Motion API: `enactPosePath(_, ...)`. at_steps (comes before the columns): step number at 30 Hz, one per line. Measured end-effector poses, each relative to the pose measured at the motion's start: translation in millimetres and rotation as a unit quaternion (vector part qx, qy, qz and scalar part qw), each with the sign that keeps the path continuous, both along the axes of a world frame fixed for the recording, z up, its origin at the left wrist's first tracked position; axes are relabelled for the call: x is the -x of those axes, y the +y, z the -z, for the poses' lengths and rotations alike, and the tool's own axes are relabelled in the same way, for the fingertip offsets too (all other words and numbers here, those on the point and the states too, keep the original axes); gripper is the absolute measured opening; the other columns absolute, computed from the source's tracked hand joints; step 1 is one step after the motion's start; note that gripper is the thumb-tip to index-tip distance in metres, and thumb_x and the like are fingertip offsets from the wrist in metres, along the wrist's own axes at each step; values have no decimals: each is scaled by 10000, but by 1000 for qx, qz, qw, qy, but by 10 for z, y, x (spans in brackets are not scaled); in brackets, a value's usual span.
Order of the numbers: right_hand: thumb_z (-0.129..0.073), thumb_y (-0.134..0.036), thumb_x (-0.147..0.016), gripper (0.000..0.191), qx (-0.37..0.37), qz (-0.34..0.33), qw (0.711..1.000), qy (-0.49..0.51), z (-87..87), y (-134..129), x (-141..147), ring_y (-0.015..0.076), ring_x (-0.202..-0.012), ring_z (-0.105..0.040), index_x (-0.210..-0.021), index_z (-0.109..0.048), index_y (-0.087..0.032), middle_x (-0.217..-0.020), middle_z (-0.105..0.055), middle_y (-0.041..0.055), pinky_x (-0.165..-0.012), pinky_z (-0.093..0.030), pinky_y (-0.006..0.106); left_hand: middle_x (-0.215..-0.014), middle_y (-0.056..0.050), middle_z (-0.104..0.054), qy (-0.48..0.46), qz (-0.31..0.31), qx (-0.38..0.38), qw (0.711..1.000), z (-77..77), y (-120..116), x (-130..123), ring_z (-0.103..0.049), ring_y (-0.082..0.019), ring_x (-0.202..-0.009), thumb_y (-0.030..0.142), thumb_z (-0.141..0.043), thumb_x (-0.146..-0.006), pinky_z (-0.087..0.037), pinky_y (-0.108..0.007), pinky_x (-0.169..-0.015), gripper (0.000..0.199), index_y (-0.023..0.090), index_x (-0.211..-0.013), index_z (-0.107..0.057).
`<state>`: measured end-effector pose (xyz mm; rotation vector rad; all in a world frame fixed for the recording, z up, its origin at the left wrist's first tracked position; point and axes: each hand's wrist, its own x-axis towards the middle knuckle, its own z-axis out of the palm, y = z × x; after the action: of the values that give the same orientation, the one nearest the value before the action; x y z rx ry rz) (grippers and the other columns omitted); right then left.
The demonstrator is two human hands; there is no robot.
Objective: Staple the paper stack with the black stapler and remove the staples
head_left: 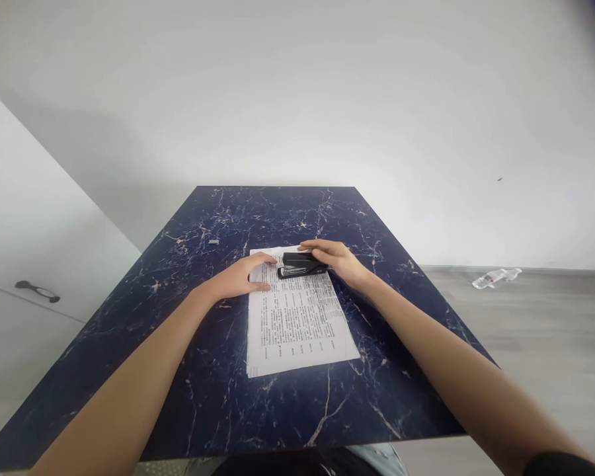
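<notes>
Here's the black stapler [297,260], on the far end of the printed pages [297,330]! My left hand [237,276] sits at the pages' left edge, thumb and fingers spread; my right hand [346,264] rests over the stapler's back end, whether pinching, I can't tell.

Black stapler [301,259], white paper [297,324], dark blue desk [213,396]
Pale, marble-like veins run across the desk; rows of black print mark the paper; the wall [297,92] is pale grey, the floor [535,337] streaked grey, the sleeve [558,465] black.
</notes>
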<state>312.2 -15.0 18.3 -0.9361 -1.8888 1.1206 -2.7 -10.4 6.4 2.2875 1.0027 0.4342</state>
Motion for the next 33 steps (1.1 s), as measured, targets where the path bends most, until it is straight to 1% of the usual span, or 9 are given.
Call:
enactPosePath(5, -473, -135, -841, 414, 123, -10, 985, 117, 73, 2, -63, 263, -1224, -647, -1129, -743, -259, -1255, -730, 19, -1117, -479, 494, -1524, -106, -512, -13, 5, -4, 1000, 22, 17, 8, -508, -375, -1363, 478, -736, -848, -407, -552, -1112, 634, 334, -1436, -547)
enactPosePath(9, -464, -161, -782, 445, 160, 12, 977, 143, 133, 33, -61, 264, -1200, -656, -1129, -723, -265, -1261, -728, 6, -1099, -491, 500, -1543, -96, -495, -2, -3, 7, 1000, 0, 0, -5, -503, -365, -1374, 507, -729, -851, -412, -537, -1112, 657, 337, -1451, -524)
enactPosePath(12, -503, -154, -741, 502, 186, -12, 968, 171, 156, 80, -70, 268, -1217, -645, -1188, -702, -269, -1293, -713, 8, -1098, -491, 497, -1536, -91, -504, 2, -8, 16, 1000, -34, -19, -19, -509, -350, -1371, 526, -730, -848, -420, -521, -1110, 680, 334, -1461, -504)
enactPosePath(15, -518, -156, -741, 463, 172, -7, 967, 187, 170, 95, -46, 275, -1226, -637, -1142, -727, -253, -1274, -721, 27, -1097, -484, 483, -1527, -94, -513, 1, -9, 23, 1000, -60, -30, -29, -523, -341, -1359, 531, -732, -844, -440, -506, -1093, 694, 328, -1465, -497)
enactPosePath(17, -513, -196, -801, 377, 133, 15, 977, 168, 172, 66, -2, 276, -1202, -646, -1098, -740, -240, -1233, -734, 43, -1068, -493, 469, -1518, -99, -521, 0, -7, 21, 1000, -68, -33, -32, -530, -342, -1352, 528, -734, -843, -445, -508, -1090, 681, 323, -1453, -511)
enactPosePath(20, -621, -306, -864, 270, 36, 48, 998, 36, 176, -12, 79, 275, -1054, -686, -1099, -736, -237, -1133, -751, 56, -957, -524, 442, -1513, -103, -526, -3, -9, 14, 1000, -68, -32, -26, -527, -348, -1355, 517, -756, -827, -437, -527, -1101, 680, 321, -1436, -526)
enactPosePath(24, -768, -304, -815, 230, -128, 128, 977, -115, 201, -105, 146, 250, -850, -680, -1026, -735, -219, -941, -747, 51, -794, -536, 401, -1531, -100, -512, -97, -62, 32, 993, -50, -17, -24, -505, -345, -1391, 494, -743, -853, -443, -539, -1118, 631, 310, -1419, -537)
enactPosePath(28, -621, -189, -940, 264, -304, 143, 933, -129, 194, -191, 170, 286, -1088, -651, -1185, -707, -240, -1139, -733, 83, -948, -527, 478, -1474, -156, -567, -315, -149, 132, 928, -18, -1, -74, -585, -308, -1331, 459, -598, -981, -479, -509, -1123, 430, 228, -1343, -590)
enactPosePath(33, -490, -127, -1033, 404, -389, 25, 891, -232, 109, -327, 206, 297, -1353, -537, -1358, -634, -317, -1394, -650, 36, -1083, -462, 543, -1299, -171, -691, -362, -136, 282, 878, -18, -32, -159, -680, -293, -1195, 386, -739, -906, -548, -483, -1060, 433, 181, -1277, -648)
